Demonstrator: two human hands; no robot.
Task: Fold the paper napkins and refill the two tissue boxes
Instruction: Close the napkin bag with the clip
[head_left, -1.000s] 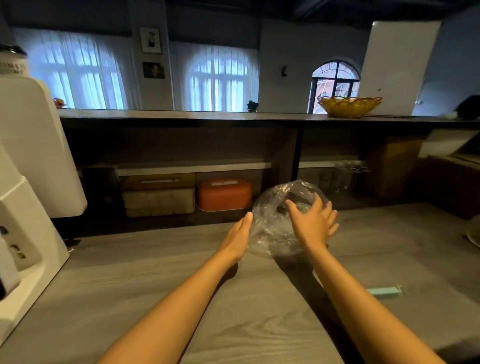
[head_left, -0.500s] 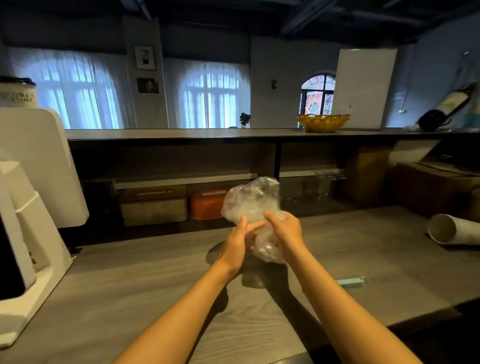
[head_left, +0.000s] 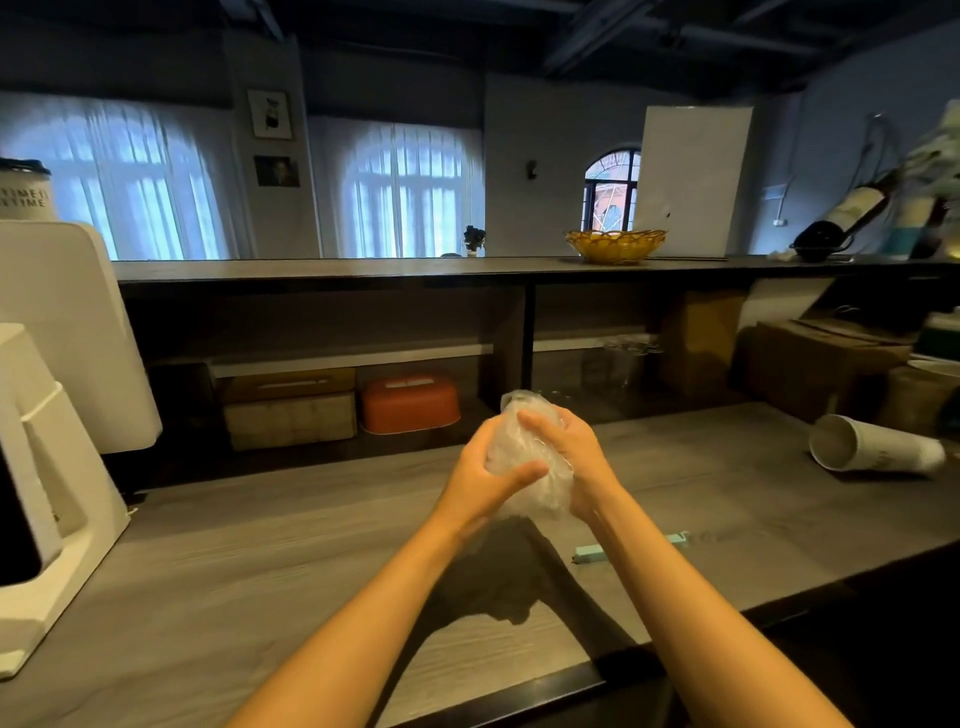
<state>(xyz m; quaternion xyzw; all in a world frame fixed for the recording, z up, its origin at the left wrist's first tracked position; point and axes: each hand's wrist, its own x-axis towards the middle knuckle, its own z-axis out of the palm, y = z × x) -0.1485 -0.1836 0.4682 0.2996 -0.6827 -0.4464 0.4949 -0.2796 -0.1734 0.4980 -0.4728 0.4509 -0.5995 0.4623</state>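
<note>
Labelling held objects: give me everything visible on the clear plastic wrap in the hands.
The clear plastic wrap is thin, transparent, shiny film, crumpled into a loose wad with many creases and glints. It is held in the air above the grey wood-grain counter, not touching it. The left hand grips it from the left, thumb across its front; the right hand curls round its right and top. A bit of film sticks up above the fingers. Nothing can be made out inside.

Crumpled plastic wrap (head_left: 524, 457) partly hidden between both hands; contents unclear.
</note>
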